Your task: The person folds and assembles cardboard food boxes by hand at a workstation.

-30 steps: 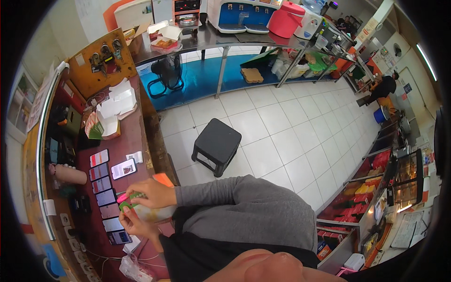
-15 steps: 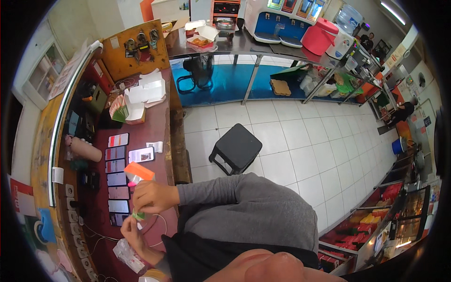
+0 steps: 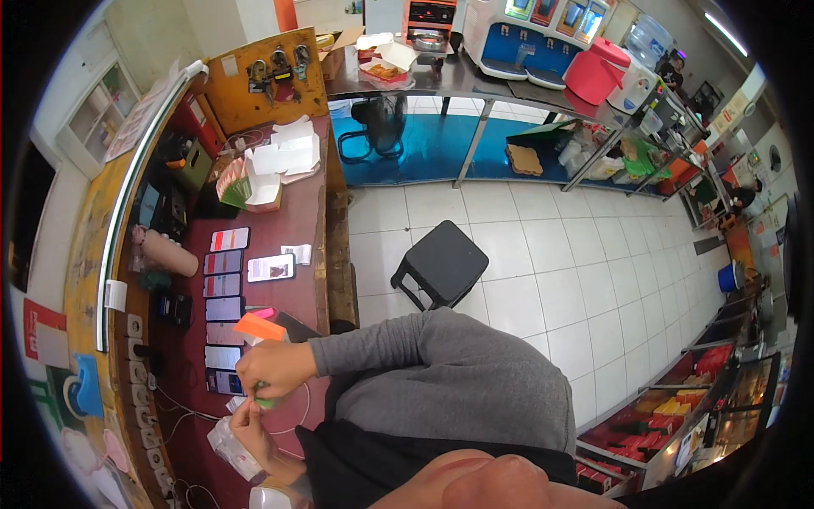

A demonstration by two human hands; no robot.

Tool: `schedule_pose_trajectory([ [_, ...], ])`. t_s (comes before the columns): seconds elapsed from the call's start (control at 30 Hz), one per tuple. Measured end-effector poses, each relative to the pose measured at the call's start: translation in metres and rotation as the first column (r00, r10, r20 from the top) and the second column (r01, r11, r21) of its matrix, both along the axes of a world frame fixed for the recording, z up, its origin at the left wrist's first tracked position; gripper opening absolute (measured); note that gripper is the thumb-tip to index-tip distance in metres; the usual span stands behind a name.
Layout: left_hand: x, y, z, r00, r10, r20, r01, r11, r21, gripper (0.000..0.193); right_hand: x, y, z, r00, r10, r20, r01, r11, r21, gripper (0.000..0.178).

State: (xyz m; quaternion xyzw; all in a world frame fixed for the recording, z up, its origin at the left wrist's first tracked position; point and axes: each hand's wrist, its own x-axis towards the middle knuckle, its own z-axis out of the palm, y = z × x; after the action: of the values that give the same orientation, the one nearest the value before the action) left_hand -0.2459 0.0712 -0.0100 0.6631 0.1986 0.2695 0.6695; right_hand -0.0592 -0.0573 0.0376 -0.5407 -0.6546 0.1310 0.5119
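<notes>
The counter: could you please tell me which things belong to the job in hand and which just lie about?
Job, seemingly:
- small green thing, between left hand and right hand
- orange piece, by right hand

Lying about, seemingly:
- phones
- open white box
- plastic bag

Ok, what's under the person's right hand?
Part of a green item shows at the lower edge of the right hand, near the left hand. The rest is covered, so its full shape and anything else beneath can't be seen.

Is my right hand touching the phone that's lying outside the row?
Apart. The head view shows bare red tabletop between the right hand and that phone.
</notes>
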Motion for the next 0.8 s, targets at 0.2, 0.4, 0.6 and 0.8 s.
schedule_pose_trajectory([
  [0.2, -0.010, 0.002, -0.013, 0.999, -0.002, -0.048, 0.001, 1.000, -0.021, 0.034, 0.004, 0.002, 0.004, 0.988, 0.150, -0.041, -0.150, 0.989, -0.009, 0.013],
  [0.4, -0.035, -0.005, -0.002, 0.993, 0.106, 0.043, -0.101, 0.990, -0.099, 0.029, -0.024, 0.024, 0.016, 0.951, 0.217, -0.220, -0.209, 0.976, 0.059, 0.014],
  [0.6, -0.049, -0.008, 0.024, 0.987, 0.163, -0.017, -0.164, 0.985, -0.062, 0.019, -0.030, 0.041, 0.025, 0.956, 0.269, -0.116, -0.273, 0.962, -0.020, 0.015],
  [0.8, -0.053, -0.015, 0.036, 0.986, 0.163, 0.045, -0.159, 0.983, -0.089, 0.016, -0.049, 0.042, 0.027, 0.905, 0.189, -0.381, -0.325, 0.886, -0.332, 0.031],
])
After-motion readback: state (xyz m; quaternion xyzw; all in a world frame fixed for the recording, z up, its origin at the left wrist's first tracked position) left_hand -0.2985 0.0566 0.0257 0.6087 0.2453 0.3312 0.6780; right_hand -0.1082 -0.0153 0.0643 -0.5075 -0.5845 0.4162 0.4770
